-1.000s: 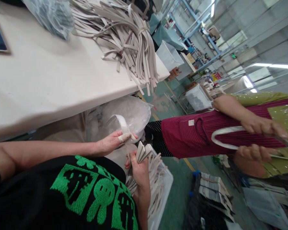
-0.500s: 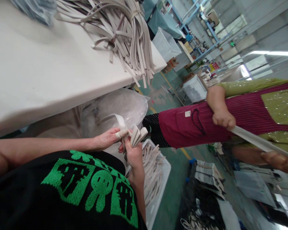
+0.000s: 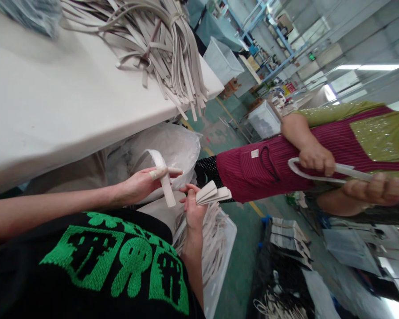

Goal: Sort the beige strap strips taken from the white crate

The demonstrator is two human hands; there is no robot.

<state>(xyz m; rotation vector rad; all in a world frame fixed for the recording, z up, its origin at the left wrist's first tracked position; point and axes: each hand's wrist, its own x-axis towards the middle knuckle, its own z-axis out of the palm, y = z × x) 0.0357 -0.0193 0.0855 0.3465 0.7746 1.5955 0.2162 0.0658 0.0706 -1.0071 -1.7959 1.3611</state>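
Note:
My left hand (image 3: 136, 185), with a wrap on one finger, is closed on a single pale strap (image 3: 168, 190). The strap arches over the fingers, and its flat end hangs down in front of them. A short gap away, my right hand (image 3: 195, 216) pinches a small sheaf of flat off-white strap ends (image 3: 215, 194) that fan outward. Below the right hand, a white plastic crate (image 3: 232, 232) holds many loose pale straps (image 3: 216, 239). Behind my left hand lies a clear plastic bag (image 3: 179, 137).
A big bundle of beige straps (image 3: 182, 57) lies on the white table (image 3: 69, 93), near its corner. A co-worker in a maroon apron (image 3: 234, 173) stands opposite, a looped pale strap (image 3: 349, 170) in both hands. Stacked goods (image 3: 287, 235) and dark material stand on the green floor.
My hands have moved apart, the right one going rightward with the strap ends. The left keeps the single strap, its end now showing. The co-worker's strap is now bent into a loop.

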